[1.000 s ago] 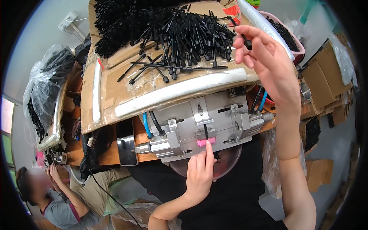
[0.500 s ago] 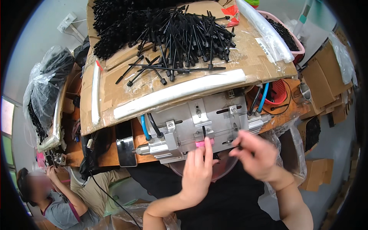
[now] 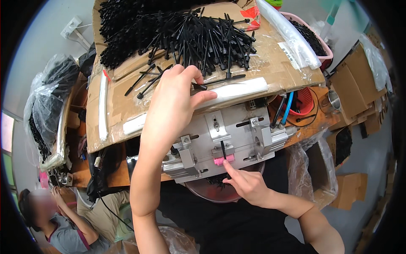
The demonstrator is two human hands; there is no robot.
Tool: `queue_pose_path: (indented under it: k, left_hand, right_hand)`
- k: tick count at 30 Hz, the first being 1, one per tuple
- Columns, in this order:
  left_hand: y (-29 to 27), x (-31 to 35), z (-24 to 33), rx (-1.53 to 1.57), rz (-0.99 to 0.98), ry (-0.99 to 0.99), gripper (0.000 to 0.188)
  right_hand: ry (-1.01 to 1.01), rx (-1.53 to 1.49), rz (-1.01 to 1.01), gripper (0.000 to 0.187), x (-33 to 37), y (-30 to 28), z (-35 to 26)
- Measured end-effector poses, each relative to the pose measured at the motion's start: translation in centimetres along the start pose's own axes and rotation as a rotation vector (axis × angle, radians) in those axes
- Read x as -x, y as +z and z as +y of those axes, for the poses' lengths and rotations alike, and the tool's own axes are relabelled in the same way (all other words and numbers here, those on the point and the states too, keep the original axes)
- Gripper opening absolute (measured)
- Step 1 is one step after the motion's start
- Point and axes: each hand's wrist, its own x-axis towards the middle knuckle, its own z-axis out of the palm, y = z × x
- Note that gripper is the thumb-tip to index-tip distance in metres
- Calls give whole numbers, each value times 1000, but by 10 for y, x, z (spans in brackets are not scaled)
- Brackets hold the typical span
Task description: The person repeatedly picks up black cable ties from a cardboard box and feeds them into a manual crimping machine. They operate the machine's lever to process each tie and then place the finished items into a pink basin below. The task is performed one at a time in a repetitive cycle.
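Note:
My left hand [image 3: 173,95] is over the front edge of the cardboard, its thumb and curled fingers closed around the capped end of a black rod [image 3: 198,86]. Beside it lies a pile of similar black rods [image 3: 207,42] with thicker capped ends. At the metal fixture [image 3: 241,146], my right hand [image 3: 251,188] stretches its index finger onto a small pink piece [image 3: 224,160], with the other fingers partly bent. One short black rod [image 3: 223,148] stands in the fixture's middle block, just behind the pink piece.
Under the fixture is a clear bowl [image 3: 198,192] with dark bits. A red basket [image 3: 305,101] and a metal cup [image 3: 333,100] stand at the right. A blue hose [image 3: 288,109] rises near the basket. Another person [image 3: 69,222] sits at the lower left.
My left hand has left the pink piece and moved up to the rods, closing on one. My right hand has come left, its index finger now on the pink piece.

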Motion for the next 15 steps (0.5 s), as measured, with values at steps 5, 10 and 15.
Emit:
queue_pose_path:
  k: [5,10,15]
  left_hand:
    - [-1,8,-7,54,-55,-89,27]
    - [-21,23,7,93,62,-42,22]
    - [-22,94,45,176,249,-210,26]
  right_hand:
    - [-253,259,-86,47,-56,-62,6]
    - [-433,711,22,11,-183,-108,41]
    - [-477,347,-52,9,-222,-114,72]
